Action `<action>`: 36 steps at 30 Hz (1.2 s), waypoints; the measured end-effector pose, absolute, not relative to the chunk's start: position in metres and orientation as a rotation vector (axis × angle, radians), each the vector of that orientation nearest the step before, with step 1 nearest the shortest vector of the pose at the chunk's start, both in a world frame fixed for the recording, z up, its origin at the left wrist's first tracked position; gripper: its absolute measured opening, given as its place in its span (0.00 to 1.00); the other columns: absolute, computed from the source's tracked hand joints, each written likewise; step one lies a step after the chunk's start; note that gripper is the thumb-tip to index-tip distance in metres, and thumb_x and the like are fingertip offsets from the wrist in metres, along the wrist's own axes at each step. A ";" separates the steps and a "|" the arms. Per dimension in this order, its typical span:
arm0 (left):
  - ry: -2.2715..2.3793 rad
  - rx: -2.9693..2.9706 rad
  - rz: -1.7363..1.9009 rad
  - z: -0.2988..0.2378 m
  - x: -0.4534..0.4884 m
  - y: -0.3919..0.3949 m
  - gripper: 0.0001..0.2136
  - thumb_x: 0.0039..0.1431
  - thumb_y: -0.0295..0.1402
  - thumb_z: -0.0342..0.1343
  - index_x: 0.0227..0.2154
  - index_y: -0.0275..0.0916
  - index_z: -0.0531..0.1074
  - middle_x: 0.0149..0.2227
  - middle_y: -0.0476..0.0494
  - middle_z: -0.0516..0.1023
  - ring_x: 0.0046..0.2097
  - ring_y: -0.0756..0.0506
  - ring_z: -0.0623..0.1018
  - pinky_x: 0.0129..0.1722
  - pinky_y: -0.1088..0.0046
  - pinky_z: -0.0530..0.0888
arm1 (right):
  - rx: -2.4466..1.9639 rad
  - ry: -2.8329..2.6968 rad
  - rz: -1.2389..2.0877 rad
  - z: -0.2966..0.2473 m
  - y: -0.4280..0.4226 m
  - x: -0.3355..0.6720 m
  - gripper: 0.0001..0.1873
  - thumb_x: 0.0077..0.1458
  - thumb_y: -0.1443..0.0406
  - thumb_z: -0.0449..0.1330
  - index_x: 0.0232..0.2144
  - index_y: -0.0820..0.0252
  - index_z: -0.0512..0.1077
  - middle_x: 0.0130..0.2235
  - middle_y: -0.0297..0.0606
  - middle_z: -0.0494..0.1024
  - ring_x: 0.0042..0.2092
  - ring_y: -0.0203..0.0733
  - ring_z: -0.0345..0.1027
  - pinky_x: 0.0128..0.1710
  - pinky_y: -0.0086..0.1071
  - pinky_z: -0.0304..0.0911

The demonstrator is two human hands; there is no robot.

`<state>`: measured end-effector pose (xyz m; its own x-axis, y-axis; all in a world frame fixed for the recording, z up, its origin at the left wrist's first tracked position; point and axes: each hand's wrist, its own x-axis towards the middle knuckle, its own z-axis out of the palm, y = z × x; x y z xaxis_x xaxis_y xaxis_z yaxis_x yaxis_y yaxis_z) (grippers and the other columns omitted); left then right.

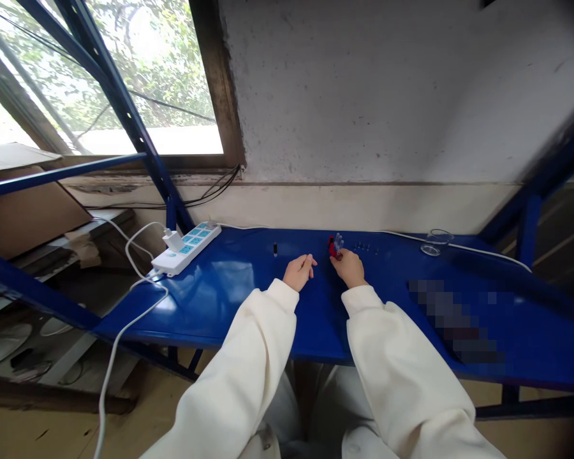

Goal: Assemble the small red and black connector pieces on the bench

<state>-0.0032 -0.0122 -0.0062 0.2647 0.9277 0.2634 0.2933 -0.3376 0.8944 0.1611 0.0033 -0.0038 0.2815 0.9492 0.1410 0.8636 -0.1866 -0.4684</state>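
Observation:
My right hand (349, 268) is closed at the middle of the blue table, its fingertips on a small red object (331, 246). Small clear pieces (338, 242) stand up right beside the red object; whether they are joined to it I cannot tell. My left hand (300, 273) hovers a little to the left, fingers curled and pressed together. Whatever it may pinch is too small to see. A small black cylinder (275, 249) stands upright beyond my left hand. Several tiny clear pieces (362, 247) lie to the right of the red object.
On the left of the blue table (229, 319) lies a white power strip (187, 250) with a plug and cable. A clear glass cup (432, 248) lies at the back right. A pixelated dark item (459, 322) is at the right. Wall and window stand behind.

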 end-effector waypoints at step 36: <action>1.115 1.799 1.077 -0.004 -0.003 -0.016 0.21 0.57 0.46 0.37 0.27 0.36 0.68 0.18 0.50 0.67 0.21 0.53 0.66 0.25 0.76 0.66 | -2.130 -1.521 0.242 -0.011 0.014 0.182 0.12 0.48 0.60 0.55 0.30 0.62 0.73 0.31 0.45 0.76 0.36 0.45 0.69 0.31 0.29 0.58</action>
<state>-0.0033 -0.0158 -0.0038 0.2668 0.9264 0.2655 0.2972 -0.3412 0.8918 0.1819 0.0139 -0.0109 0.3578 0.9225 0.1444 0.8323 -0.2450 -0.4973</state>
